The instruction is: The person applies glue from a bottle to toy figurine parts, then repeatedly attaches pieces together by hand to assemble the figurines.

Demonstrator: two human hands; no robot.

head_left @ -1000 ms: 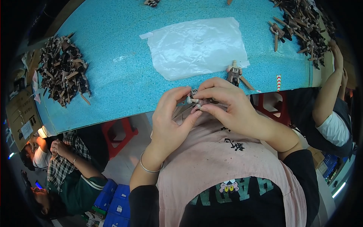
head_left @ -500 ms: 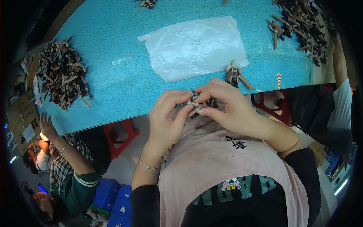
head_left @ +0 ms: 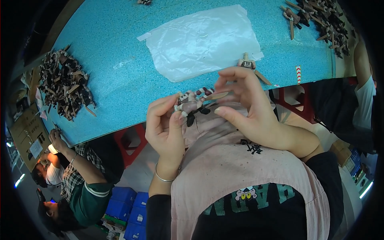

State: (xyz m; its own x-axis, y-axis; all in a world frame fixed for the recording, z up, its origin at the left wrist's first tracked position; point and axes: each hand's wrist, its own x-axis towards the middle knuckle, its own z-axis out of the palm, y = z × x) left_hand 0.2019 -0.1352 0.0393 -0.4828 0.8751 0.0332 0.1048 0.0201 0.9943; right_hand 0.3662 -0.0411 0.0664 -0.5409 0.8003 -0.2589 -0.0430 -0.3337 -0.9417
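Observation:
Between the thumb and fingers of my left hand [head_left: 162, 128] is a small toy figure [head_left: 189, 105], lying on its side above the table's near edge. It has a pale grey-brown body, black feet and dark red bits on its limbs. A flat tan blade-like piece [head_left: 217, 96] sticks out from it toward the right. My right hand [head_left: 256, 102] is open beside it, thumb and fingers spread apart. Behind that hand, a second toy figure [head_left: 247, 63] stands or lies on the table with a tan blade beside it; its lower part is hidden by my fingers.
A crinkled white plastic sheet [head_left: 204, 40] lies on the blue table [head_left: 116, 88]. Piles of similar figures sit at the left [head_left: 64, 86] and far right [head_left: 330, 26]. Co-workers' arms reach in at both sides. Red stools [head_left: 130, 146] and blue bins [head_left: 120, 202] stand below.
My right hand has come off the figure and opened. My left hand has moved slightly left, still holding the figure, which now shows more fully.

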